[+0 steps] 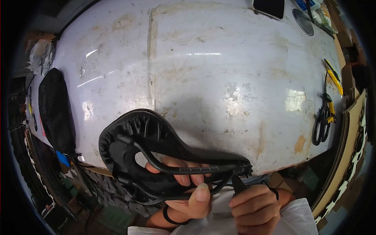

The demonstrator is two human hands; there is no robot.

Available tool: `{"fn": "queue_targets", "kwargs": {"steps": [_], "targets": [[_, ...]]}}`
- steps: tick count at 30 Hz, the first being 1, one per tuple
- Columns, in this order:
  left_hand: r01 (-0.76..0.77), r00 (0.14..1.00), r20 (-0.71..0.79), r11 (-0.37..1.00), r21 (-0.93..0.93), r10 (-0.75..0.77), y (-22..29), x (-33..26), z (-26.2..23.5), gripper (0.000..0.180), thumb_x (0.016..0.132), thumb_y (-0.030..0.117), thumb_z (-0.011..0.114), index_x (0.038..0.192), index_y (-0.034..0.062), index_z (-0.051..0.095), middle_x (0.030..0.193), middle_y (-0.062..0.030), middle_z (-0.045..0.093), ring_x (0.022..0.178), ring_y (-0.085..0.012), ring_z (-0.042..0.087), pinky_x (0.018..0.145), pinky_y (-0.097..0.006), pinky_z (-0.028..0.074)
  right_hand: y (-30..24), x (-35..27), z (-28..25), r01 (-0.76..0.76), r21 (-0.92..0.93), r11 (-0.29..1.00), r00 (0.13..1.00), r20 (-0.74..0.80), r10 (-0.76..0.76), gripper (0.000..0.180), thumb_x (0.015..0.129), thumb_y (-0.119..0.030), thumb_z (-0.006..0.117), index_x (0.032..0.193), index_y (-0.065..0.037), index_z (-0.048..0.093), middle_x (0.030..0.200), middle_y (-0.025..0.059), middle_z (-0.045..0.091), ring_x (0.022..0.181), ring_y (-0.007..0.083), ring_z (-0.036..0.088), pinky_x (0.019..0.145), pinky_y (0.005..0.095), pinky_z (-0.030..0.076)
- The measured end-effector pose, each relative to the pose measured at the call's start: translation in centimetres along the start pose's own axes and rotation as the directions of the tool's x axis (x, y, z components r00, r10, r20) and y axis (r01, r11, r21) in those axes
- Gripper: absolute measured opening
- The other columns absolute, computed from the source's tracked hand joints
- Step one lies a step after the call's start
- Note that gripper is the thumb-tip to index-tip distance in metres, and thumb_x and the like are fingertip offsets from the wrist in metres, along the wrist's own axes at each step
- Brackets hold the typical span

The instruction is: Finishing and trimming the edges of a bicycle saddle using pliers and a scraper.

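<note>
A black bicycle saddle (172, 138) is turned underside up over the near edge of the table, its nose to the right and its wide rear to the left. Two dark rails with pale scale marks run along it. My left hand (196, 197) grips the saddle from below, thumb over the lower rail and fingertips showing between the rails. My right hand (256, 207) is closed round a dark tapered tool (237, 185), which points up at the saddle's nose. The tool's tip is hard to make out against the black nose, so I cannot tell whether it touches.
The worn white table (199, 74) spans the view. On its left lies a long black padded piece (56, 111). Black scissors (322, 121) and yellow-handled tools (334, 80) lie along the right edge. A phone (270, 7) and a grey disc (303, 22) are at the far right. Cardboard (340, 164) stands beside the table.
</note>
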State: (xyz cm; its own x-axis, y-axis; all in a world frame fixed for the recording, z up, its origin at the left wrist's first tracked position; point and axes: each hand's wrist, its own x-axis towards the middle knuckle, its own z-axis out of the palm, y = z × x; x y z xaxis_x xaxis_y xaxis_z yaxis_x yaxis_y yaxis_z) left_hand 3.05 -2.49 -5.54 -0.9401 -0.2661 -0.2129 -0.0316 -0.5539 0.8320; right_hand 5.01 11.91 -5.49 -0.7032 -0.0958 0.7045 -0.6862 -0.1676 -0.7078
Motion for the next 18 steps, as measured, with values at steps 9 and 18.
{"fn": "queue_targets", "kwargs": {"steps": [9,18], "targets": [[-0.025,0.997,0.067,0.997,-0.069,0.03,-0.4,0.0,0.2,0.069,0.088,0.005,0.074,0.148,0.0151,0.041,0.102,0.0053,0.051,0.091,-0.011,0.06,0.088,-0.035,0.056,0.4,-0.1,0.1,0.024,-0.019,1.0,0.999,-0.04,-0.025,0.03,0.1,-0.024,0.08,0.085,-0.004,0.063,0.08,0.0076,0.067,0.064,0.0245,0.067,0.067,0.0423,0.062],[-0.007,0.999,0.039,0.986,-0.168,0.014,-0.4,0.3,0.2,0.074,0.091,-0.007,0.069,0.152,0.0165,0.034,0.115,-0.0034,0.052,0.106,-0.0172,0.059,0.1,-0.041,0.055,-2.2,-0.5,-1.2,0.092,0.036,0.995,0.977,-0.198,-0.083,0.029,0.1,-0.02,0.079,0.08,-0.009,0.061,0.08,0.0065,0.071,0.062,0.023,0.07,0.06,0.038,0.066]]}}
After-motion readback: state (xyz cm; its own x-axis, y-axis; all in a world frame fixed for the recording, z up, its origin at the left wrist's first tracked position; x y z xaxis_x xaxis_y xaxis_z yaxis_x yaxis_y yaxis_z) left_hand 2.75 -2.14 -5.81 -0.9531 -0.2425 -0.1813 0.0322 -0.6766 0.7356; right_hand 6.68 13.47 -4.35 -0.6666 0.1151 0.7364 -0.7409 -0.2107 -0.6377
